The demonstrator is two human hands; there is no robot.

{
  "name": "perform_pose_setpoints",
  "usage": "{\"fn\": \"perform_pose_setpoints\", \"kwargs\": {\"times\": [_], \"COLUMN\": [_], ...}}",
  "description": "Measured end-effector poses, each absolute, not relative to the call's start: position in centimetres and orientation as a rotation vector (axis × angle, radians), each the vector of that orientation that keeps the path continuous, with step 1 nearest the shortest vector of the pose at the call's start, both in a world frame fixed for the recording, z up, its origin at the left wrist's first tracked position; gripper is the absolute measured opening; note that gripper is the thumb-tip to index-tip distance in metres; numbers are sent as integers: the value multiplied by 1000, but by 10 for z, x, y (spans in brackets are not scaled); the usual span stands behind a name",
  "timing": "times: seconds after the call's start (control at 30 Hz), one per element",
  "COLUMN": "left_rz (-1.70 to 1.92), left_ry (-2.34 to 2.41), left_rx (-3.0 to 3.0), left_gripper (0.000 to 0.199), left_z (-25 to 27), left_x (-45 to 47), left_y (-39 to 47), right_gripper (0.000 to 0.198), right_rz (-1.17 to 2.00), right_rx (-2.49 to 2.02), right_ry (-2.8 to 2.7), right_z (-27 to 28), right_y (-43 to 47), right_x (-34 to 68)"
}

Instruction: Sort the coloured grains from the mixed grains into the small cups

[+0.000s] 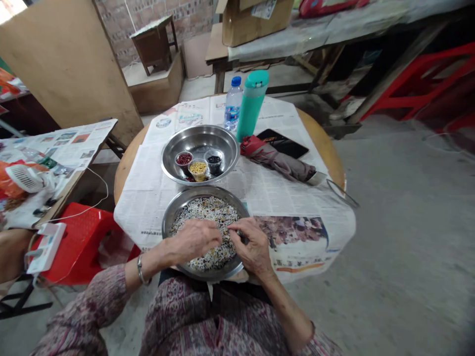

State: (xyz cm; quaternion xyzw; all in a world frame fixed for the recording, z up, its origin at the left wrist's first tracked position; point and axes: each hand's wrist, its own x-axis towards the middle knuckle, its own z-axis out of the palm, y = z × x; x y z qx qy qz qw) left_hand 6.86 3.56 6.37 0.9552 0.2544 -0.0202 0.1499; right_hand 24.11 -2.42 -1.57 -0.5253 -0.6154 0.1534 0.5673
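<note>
A steel basin (167, 217) at the table's near edge holds a layer of mixed grains (213, 207), mostly white with black and yellow ones among them. Over its middle hovers my left hand (196, 240), fingers bent and pressed together; their tips are partly hidden. My right hand (254, 247) is above the basin's right rim, thumb and forefinger pinched; anything between them is too small to make out. Just behind, a second steel basin (200, 133) contains three clear cups: one of dark red beans (184, 159), one of yellow beans (198, 168), one of black beans (214, 162).
Newspaper (141, 173) covers the round table. Behind the basins stand a water bottle (233, 104) and a green flask (253, 104). A folded umbrella (278, 160) lies beside a dark tablet-like object (284, 142). To the left are a red stool (81, 242) and a power strip (47, 247).
</note>
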Motion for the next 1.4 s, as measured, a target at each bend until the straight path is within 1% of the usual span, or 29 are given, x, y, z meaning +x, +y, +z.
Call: {"fn": "perform_pose_setpoints", "kwargs": {"times": [0.1,0.2,0.27,0.37,0.4,0.53,0.57,0.6,0.63,0.73,0.77,0.8,0.9,1.03,1.13,1.2,1.23,1.33,1.37,1.4], "left_rz": [-65,57,217,340,313,104,82,71,60,-4,-28,-49,-117,-161,-91,-8,22,40,44,59], "left_ry": [654,970,1191,1353,1389,1368,1310,1235,1152,949,918,915,1025,1305,1483,1472,1425,1263,1235,1213], "left_rx": [2798,2810,2745,2675,2667,2659,2670,2688,2705,2695,2683,2678,2717,2711,2672,2674,2679,2672,2659,2644], "left_gripper": [16,17,18,17,23,68,73,72,63,23,16,14,18,21,21,19,23,54,59,56], "left_z": [37,29,32,41,42,40,38,36,34,30,31,31,37,45,50,51,50,45,42,39], "left_x": [65,61,57,53,54,68,73,78,82,86,84,81,62,31,16,13,14,24,30,35], "left_y": [24,38,51,60,60,52,50,47,45,41,40,40,38,33,24,17,14,10,11,13], "right_gripper": [15,15,15,15,15,15,15,14,14,13,13,14,14,13,13,12,13,13,13,13], "right_rz": [363,353,338,321,320,322,320,317,313,308,308,308,309,321,325,326,326,328,328,330], "right_rx": [-1241,-1236,-1222,-1207,-1206,-1210,-1210,-1209,-1208,-1207,-1209,-1210,-1210,-1214,-1222,-1225,-1226,-1232,-1232,-1232], "right_ry": [-1443,-1442,-1447,-1460,-1463,-1464,-1462,-1462,-1461,-1467,-1469,-1471,-1469,-1468,-1465,-1460,-1457,-1451,-1448,-1447], "right_z": [-17,-18,-18,-19,-19,-22,-23,-23,-24,-24,-24,-24,-24,-24,-25,-25,-25,-23,-23,-22], "right_y": [-24,-24,-24,-24,-24,-24,-24,-24,-24,-25,-25,-25,-25,-26,-26,-26,-26,-26,-26,-26], "right_x": [241,241,241,241,241,241,241,241,241,242,242,242,242,242,242,242,242,242,242,242]}}
